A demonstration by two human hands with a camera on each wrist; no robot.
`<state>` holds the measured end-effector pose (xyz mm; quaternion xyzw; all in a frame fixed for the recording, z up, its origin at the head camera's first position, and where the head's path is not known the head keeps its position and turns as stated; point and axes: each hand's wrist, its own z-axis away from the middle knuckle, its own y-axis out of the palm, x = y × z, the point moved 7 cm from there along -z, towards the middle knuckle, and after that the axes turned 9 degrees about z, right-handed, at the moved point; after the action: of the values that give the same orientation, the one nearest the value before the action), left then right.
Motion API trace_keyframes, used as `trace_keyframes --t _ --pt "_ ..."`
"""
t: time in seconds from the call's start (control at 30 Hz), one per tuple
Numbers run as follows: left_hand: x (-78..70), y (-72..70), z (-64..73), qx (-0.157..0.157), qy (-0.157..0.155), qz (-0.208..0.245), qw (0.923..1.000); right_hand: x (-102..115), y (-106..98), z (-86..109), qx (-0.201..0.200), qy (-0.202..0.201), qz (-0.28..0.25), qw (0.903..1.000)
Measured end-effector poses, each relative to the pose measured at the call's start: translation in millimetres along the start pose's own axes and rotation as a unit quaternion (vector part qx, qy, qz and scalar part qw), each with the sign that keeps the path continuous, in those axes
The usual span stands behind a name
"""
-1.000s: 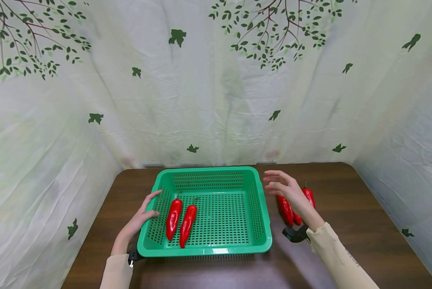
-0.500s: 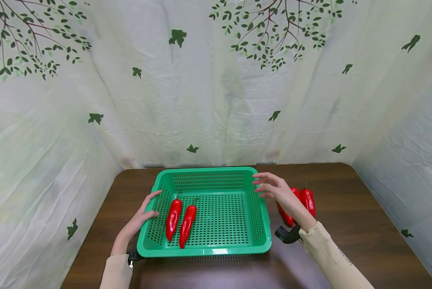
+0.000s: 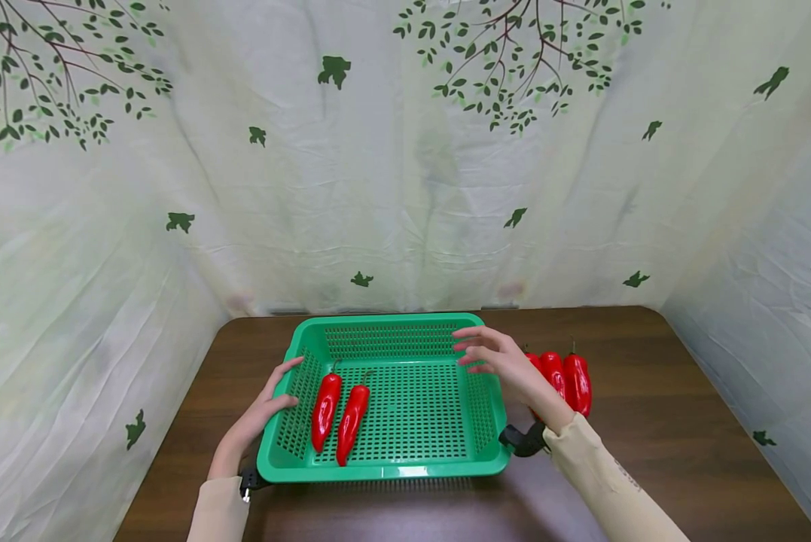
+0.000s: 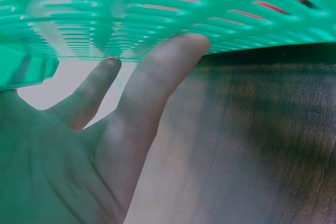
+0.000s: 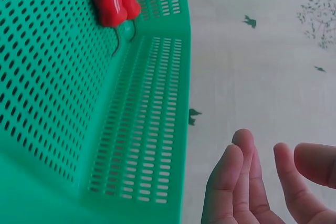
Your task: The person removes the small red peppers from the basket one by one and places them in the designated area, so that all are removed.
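Note:
Two red chili peppers [image 3: 354, 421] lie side by side in the left part of a green perforated plastic basket [image 3: 383, 473]. My left hand [image 3: 263, 410] rests against the basket's left side, thumb and fingers spread. In the left wrist view, the extended thumb [image 4: 152, 87] reaches to the slotted outer wall. Above the basket's right rim hovers my right hand [image 3: 496, 357], its fingers relaxed and holding nothing. The right wrist view shows those fingers [image 5: 226, 182] apart from the thumb, beside the basket wall [image 5: 134, 129].
More red chili peppers [image 3: 577, 384] lie close together on the brown wooden table [image 3: 676, 421], right of the basket and partly behind my right forearm. A pale curtain [image 3: 405, 188] with leaf prints stands along the table's back edge.
My right hand has moved left from beside the table peppers to over the basket's right rim, uncovering more of those peppers. The left hand and basket have stayed put.

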<state>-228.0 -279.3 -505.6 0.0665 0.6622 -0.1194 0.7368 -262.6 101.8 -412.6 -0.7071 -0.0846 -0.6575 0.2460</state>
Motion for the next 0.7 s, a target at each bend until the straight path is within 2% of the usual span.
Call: trace_keyframes --t 0.27,0.7 --pt "-0.1 0.0 -0.3 0.000 0.000 0.001 1.0000 2 16 -6.4 0.025 -0.007 0.004 0.9997" --pt "-2.2 1.1 1.2 -0.003 -0.007 0.004 1.0000 -2 40 -17.6 0.035 0.005 -0.014 0.9993"
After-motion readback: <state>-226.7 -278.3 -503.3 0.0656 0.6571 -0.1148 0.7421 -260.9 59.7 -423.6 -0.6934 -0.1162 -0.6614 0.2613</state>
